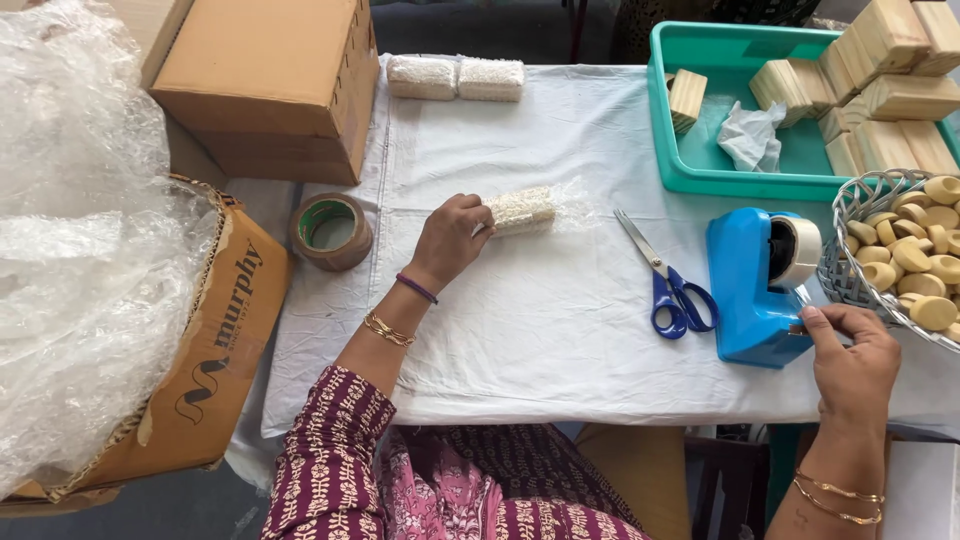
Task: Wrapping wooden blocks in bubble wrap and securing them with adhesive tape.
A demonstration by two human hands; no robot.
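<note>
Table: white cloth (pixel 560 330) over the worktop.
Tray: teal (pixel 700 170), far right corner, holding wooden blocks (pixel 880 90).
Tape dispenser: blue (pixel 755 290), near right edge; right hand (pixel 850 360) at its front, fingertips pinched narrow at the tape end.
Scissors: blue-handled (pixel 670 280), between dispenser and bundle.
Wrapped block: bubble-wrapped bundle (pixel 525 208), centre of cloth, long axis left-right, pinned under left hand (pixel 450 240) fingers, which lie at its left end; the left hand is the nearer.
</note>
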